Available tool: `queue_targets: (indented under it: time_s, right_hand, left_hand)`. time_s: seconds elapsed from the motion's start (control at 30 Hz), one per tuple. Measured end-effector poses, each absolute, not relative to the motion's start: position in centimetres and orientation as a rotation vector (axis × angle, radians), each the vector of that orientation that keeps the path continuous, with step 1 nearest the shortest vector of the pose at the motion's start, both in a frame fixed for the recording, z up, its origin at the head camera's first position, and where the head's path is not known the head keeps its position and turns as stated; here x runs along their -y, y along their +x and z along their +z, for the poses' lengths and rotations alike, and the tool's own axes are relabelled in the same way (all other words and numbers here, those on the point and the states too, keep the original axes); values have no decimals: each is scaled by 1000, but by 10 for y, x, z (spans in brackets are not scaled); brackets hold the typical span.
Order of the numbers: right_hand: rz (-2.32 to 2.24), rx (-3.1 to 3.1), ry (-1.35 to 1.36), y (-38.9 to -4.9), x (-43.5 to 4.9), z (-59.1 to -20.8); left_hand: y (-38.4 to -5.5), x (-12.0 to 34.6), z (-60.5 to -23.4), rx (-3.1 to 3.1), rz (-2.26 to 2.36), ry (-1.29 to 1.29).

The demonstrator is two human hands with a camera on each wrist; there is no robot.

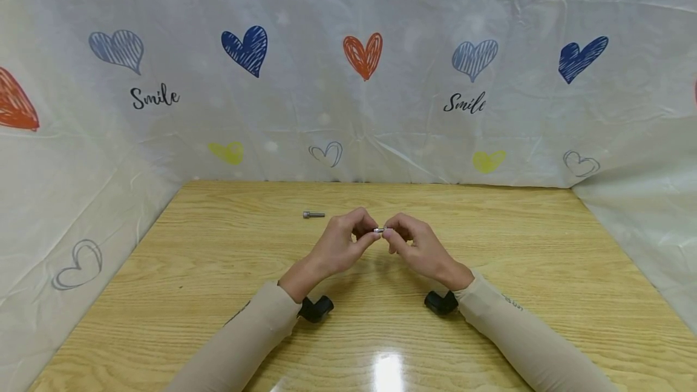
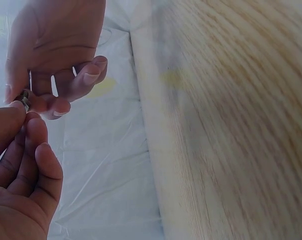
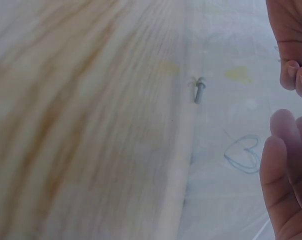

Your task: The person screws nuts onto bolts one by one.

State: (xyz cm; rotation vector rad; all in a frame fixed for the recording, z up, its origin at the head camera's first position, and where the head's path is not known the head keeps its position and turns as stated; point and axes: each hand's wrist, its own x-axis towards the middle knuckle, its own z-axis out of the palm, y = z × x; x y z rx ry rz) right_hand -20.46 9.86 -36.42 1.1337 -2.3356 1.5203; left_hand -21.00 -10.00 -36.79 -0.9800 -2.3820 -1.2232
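A small threaded metal fastener [image 1: 379, 230] bridges the fingertips of both hands, raised over the wooden table. My left hand [image 1: 339, 245] pinches one end between thumb and index finger, and my right hand [image 1: 422, 248] pinches the other end the same way. In the left wrist view, dark threads and a shiny wider part of the fastener [image 2: 25, 99] show between the fingers; its ends are hidden. Left of the hands, a silver bolt [image 1: 313, 215] with a cylindrical head lies on its side on the table, untouched.
The wooden table [image 1: 218, 295] runs back to a white cloth [image 1: 305, 101] printed with hearts, which also hangs at both sides. Black wrist mounts [image 1: 317, 308] hang below each wrist, close over the tabletop.
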Motion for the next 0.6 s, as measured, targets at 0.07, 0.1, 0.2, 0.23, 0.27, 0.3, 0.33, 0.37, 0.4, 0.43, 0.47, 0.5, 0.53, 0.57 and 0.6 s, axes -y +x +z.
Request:
queue_targets:
  time_s: [0.07, 0.1, 0.2, 0.23, 0.27, 0.3, 0.33, 0.37, 0.4, 0.43, 0.47, 0.5, 0.53, 0.57, 0.6]
  right_hand:
    - [1514, 2327, 1135, -204, -98, -364]
    - [1509, 2328, 1130, -204, -98, -363]
    - [1504, 2338, 1115, -203, -98, -362]
    - [1506, 2343, 1108, -203, -98, -362]
    - [1512, 2350, 1098, -203, -98, -362]
    - [1519, 2356, 1088, -203, -98, -362]
    - [1525, 2360, 1083, -203, -99, -362]
    - [1530, 2365, 1080, -203, -99, -362]
    - [1536, 2366, 1080, -203, -99, -362]
    - [1538, 2362, 1088, -203, -99, -362]
    - [1537, 2358, 1099, -203, -100, -362]
    - [1537, 2351, 1111, -203, -100, -362]
    - [1536, 2345, 1123, -203, -100, -362]
    - [1535, 2339, 1131, -203, -100, -362]
    - [1535, 2333, 1139, -202, -100, -362]
  left_hand:
    - [-210, 100, -368, 2380, -1220, -982]
    - [-210, 100, -368, 2378, -1221, -984]
    - [-209, 99, -368, 2374, -1221, -985]
    - [-209, 99, -367, 2373, -1221, -987]
    - [-209, 99, -367, 2374, -1223, -987]
    - [-209, 99, -367, 2374, -1222, -985]
    - [-209, 99, -367, 2375, -1220, -984]
    - [-209, 100, -367, 2374, -1219, -984]
    - [-209, 100, -368, 2373, -1220, -984]
    - [-209, 100, -368, 2371, -1219, -984]
    - [-210, 100, -368, 2371, -1219, -982]
    - [-210, 100, -368, 2369, -1217, -980]
    - [-210, 100, -368, 2366, -1219, -980]
    - [-210, 100, -369, 2365, -1219, -978]
    - [-211, 100, -369, 2364, -1221, -978]
